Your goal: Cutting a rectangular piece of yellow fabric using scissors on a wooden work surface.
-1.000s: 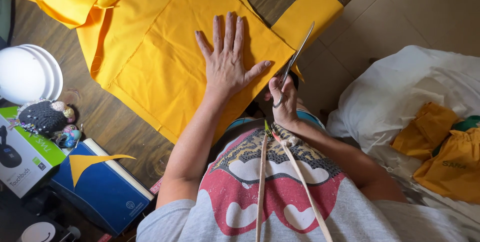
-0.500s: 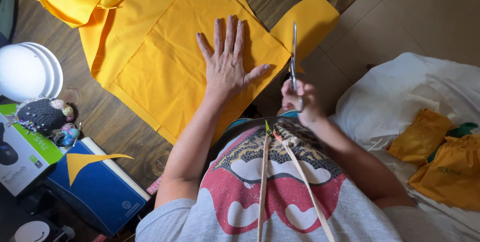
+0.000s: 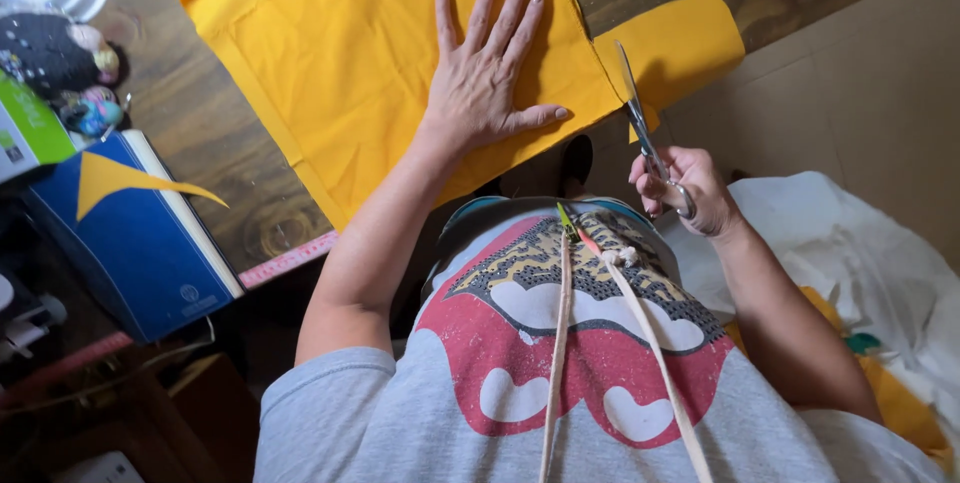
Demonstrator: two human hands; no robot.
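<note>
Two hands: left hand (image 3: pixel 487 83) flattens yellow fabric (image 3: pixel 340 53); right hand (image 3: pixel 690 188) grips scissors (image 3: pixel 640 123).

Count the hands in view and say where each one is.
2. The left hand lies flat, fingers spread, on the yellow cloth. The right hand holds scissors at the cloth's right edge. No others show.

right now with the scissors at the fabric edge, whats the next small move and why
Probably close the scissors for a short snip along the yellow fabric. The right hand holds them with the blades at the fabric's right edge, and the left hand lies flat with fingers spread on the cloth, pinning it to the wooden table.
</note>
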